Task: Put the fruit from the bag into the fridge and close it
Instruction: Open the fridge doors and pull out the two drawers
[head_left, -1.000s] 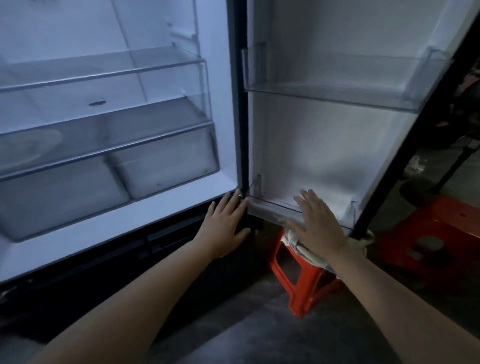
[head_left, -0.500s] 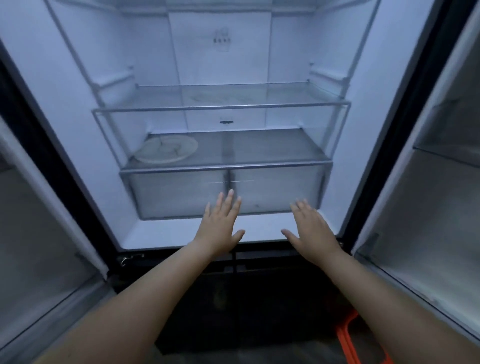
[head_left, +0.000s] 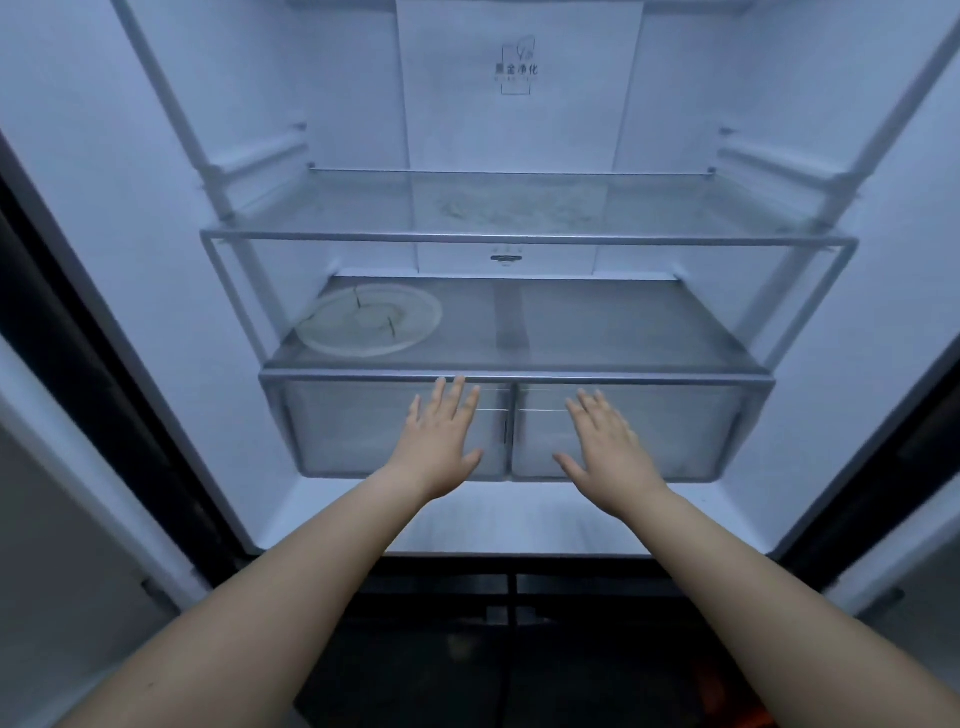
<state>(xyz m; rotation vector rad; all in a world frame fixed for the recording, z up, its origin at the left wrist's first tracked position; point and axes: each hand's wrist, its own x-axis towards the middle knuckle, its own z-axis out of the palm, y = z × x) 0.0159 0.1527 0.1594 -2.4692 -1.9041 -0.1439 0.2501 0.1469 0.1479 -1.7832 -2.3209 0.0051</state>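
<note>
Fridge (head_left: 156, 260) is wide open. Lower glass shelf (head_left: 597, 332) has just one round clear plate (head_left: 370, 326) on its left side, upper shelf (head_left: 519, 208) bare afaict.

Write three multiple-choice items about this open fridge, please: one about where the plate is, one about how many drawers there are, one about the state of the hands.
1. Where does the round pale plate lie?
A. on the left part of the lower glass shelf
B. on the upper glass shelf
C. inside a drawer

2. How many clear plastic drawers sit side by side under the lower shelf?
A. one
B. two
C. four

3. How are the left hand and the right hand?
A. each grips a fruit
B. closed into fists
C. open and empty, fingers spread

Answers:
1. A, the plate rests at the shelf's left.
2. B, the left drawer and the right drawer meet at the middle.
3. C, both palms are flat before the drawers, holding nothing.
</note>
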